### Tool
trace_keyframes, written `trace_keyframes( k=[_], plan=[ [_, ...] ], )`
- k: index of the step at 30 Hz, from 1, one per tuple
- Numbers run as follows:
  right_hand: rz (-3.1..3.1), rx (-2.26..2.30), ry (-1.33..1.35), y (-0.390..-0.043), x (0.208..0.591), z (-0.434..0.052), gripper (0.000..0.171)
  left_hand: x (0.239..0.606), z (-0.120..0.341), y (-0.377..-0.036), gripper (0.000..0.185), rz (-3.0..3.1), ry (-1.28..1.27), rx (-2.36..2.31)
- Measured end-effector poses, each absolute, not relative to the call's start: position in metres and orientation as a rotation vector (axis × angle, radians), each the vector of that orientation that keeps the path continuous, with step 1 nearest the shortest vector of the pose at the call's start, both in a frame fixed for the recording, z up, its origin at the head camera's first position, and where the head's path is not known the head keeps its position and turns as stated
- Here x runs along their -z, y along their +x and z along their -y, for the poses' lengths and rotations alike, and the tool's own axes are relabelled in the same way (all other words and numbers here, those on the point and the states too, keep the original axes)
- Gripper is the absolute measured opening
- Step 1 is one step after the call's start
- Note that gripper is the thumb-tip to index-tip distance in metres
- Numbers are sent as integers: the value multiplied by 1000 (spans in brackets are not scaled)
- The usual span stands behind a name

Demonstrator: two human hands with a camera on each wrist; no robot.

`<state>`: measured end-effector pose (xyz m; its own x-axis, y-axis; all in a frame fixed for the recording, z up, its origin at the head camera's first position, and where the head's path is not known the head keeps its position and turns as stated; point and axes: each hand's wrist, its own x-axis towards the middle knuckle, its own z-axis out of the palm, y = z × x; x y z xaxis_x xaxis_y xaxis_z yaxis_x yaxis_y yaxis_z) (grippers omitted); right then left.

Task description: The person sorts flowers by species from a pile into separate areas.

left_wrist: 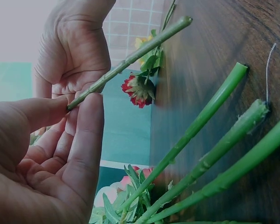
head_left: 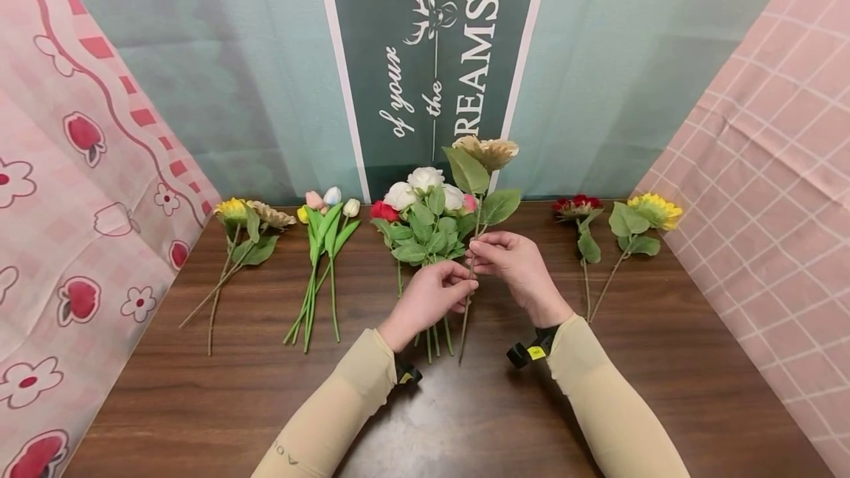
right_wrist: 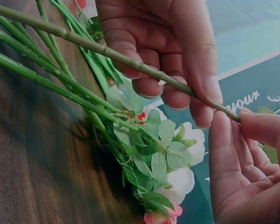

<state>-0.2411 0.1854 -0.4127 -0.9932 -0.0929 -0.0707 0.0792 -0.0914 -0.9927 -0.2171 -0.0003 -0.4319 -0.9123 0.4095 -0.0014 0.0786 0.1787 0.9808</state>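
Observation:
An artificial beige flower [head_left: 496,156] with broad green leaves and a thin brownish stem [left_wrist: 130,60] stands nearly upright between my hands. My left hand [head_left: 432,297] pinches the stem between thumb and fingers. Just above it, my right hand [head_left: 518,271] pinches the same stem, as the right wrist view also shows with the thumb and forefinger [right_wrist: 221,140]. Behind the hands lies a bunch of white roses [head_left: 425,179] with a red rose [head_left: 384,211] and a pink one at its sides. Its green stems [left_wrist: 191,135] are partly hidden by my left hand.
Left on the brown table [head_left: 219,419] lie tulips [head_left: 325,231] and, farther left, a yellow sunflower [head_left: 230,210] crossed with a beige flower [head_left: 271,217]. A red flower [head_left: 576,206] and a yellow sunflower [head_left: 654,210] lie right. Cloth walls [head_left: 750,131] enclose the sides and back.

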Motion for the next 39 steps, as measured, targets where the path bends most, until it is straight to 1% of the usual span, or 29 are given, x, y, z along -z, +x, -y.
trace_keyframes(
  k=[8, 12, 15, 17, 22, 24, 26, 28, 31, 34, 39],
  plan=[
    [-2026, 2256, -34, -240, 413, -181, 33, 428, 7, -218, 12, -2253, 468, -1761],
    [-2051, 2236, -103, -236, 412, -180, 40, 420, 27, -222, 13, -2342, 498, -1668],
    [-2141, 2134, -185, -232, 413, -174, 44, 410, 62, -226, 14, -2507, 492, -1543],
    [-2254, 2016, -254, -229, 413, -168, 42, 402, 96, -228, 18, -2637, 454, -1430],
    [-2601, 1593, -510, -220, 403, -144, 29, 388, 199, -231, 23, -2874, 238, -1200],
    [-2691, 1426, -633, -218, 397, -133, 28, 386, 240, -231, 24, -2943, 134, -1114],
    [-2759, 1272, -757, -216, 392, -121, 30, 387, 275, -231, 27, -2984, 59, -1039],
    [-2805, 1116, -897, -214, 390, -109, 35, 389, 301, -231, 29, -2969, -16, -1030],
    [-2842, 864, -1119, -213, 391, -89, 48, 398, 326, -231, 32, -2915, -99, -1050],
    [-2802, 700, -1293, -210, 393, -70, 56, 407, 337, -229, 32, -2877, -137, -1029],
    [-2727, 595, -1396, -205, 396, -51, 60, 420, 340, -225, 28, -2853, -133, -912]
  ],
)
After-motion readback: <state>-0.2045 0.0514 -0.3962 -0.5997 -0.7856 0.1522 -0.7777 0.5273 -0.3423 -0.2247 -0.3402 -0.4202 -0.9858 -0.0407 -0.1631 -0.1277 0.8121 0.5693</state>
